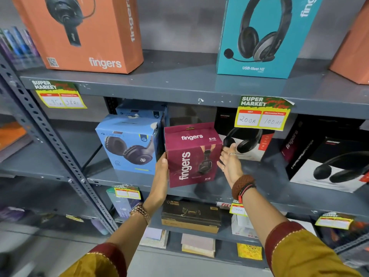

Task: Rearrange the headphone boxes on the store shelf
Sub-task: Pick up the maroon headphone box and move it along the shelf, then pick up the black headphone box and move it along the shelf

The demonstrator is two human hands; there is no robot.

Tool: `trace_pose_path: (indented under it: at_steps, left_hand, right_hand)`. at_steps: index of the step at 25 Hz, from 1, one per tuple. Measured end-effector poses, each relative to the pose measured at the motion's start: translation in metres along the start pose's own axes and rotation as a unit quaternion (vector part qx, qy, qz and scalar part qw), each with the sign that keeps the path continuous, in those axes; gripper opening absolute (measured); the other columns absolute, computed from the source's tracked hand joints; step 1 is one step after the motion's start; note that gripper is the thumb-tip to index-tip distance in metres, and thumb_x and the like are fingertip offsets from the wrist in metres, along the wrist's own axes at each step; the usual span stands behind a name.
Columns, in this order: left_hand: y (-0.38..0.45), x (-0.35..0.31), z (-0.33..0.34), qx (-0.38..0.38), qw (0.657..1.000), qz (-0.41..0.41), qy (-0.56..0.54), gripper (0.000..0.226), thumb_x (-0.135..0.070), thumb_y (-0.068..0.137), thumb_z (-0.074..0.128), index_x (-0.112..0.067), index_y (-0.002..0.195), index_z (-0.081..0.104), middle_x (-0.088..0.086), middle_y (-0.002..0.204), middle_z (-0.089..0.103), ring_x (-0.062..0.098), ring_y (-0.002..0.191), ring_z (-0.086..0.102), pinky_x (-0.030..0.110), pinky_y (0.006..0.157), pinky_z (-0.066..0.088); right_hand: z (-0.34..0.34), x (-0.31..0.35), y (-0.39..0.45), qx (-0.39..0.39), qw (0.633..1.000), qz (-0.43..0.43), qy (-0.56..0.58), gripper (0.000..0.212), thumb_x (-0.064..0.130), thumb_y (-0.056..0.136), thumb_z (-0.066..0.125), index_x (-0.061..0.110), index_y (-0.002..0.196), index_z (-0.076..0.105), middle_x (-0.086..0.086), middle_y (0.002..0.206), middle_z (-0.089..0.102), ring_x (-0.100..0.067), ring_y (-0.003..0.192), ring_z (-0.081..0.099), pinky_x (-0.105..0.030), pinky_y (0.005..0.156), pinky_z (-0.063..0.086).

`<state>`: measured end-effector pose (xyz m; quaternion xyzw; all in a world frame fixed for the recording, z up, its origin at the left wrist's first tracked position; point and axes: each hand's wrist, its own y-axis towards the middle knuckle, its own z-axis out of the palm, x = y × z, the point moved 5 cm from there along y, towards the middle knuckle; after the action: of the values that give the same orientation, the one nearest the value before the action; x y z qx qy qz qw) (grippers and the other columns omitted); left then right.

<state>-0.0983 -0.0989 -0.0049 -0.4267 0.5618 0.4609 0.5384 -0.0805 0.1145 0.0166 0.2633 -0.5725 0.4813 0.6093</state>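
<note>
Even, soft indoor light falls from above the grey shelf, leaving the bays beneath it dim and shadowed. Wide-angle distortion bows the shelf's edges, and everything near the corners smears into blur; no harsh glare shows.

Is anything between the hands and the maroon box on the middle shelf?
Nothing visible. The left hand lies flat against the left side of the maroon box. The right hand is open at its right edge, with no object between. The light blue box stands close on the left.
</note>
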Motion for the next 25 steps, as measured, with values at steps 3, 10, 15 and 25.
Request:
trace_pose_path:
  at_steps: [3, 10, 15, 25]
  left_hand:
    - [-0.015, 0.017, 0.001, -0.074, 0.997, -0.011, 0.022, 0.082, -0.082, 0.077, 0.026, -0.037, 0.146, 0.029, -0.010, 0.154, 0.033, 0.009, 0.142, 0.032, 0.043, 0.119, 0.025]
    - [-0.065, 0.037, 0.084, -0.181, 0.981, -0.069, 0.004, 0.054, -0.048, 0.097, 0.031, -0.024, 0.145, 0.031, 0.001, 0.152, 0.035, 0.019, 0.140, 0.036, 0.044, 0.118, 0.027]
    - [-0.078, 0.028, 0.202, -0.131, 0.988, -0.082, 0.013, 0.054, -0.038, 0.099, 0.034, -0.017, 0.148, 0.025, 0.001, 0.155, 0.026, 0.021, 0.141, 0.032, 0.040, 0.119, 0.024]
    - [-0.050, -0.002, 0.408, 0.063, 0.994, -0.093, 0.015, 0.054, -0.036, 0.098, 0.039, -0.017, 0.148, 0.028, 0.000, 0.157, 0.029, 0.020, 0.142, 0.033, 0.039, 0.120, 0.023]
  right_hand:
    - [-0.026, -0.014, -0.001, -0.010, 0.999, -0.010, -0.037, 0.066, 0.049, 0.096, 0.012, 0.005, 0.141, 0.036, -0.012, 0.153, 0.033, -0.023, 0.142, 0.029, -0.036, 0.116, 0.023]
    - [-0.166, -0.018, -0.022, -0.038, 0.998, -0.021, -0.050, 0.056, 0.041, 0.098, 0.021, 0.004, 0.131, 0.049, -0.012, 0.141, 0.049, -0.024, 0.135, 0.041, -0.034, 0.111, 0.029]
    - [-0.290, 0.013, -0.028, -0.119, 0.990, -0.063, -0.047, 0.022, 0.019, 0.094, 0.045, 0.014, 0.106, 0.062, -0.016, 0.124, 0.060, -0.028, 0.122, 0.052, -0.035, 0.104, 0.038]
    - [-0.473, 0.091, -0.019, -0.338, 0.929, -0.149, 0.006, 0.017, 0.010, 0.091, 0.049, 0.017, 0.105, 0.056, -0.008, 0.102, 0.056, -0.016, 0.088, 0.054, -0.026, 0.082, 0.044]
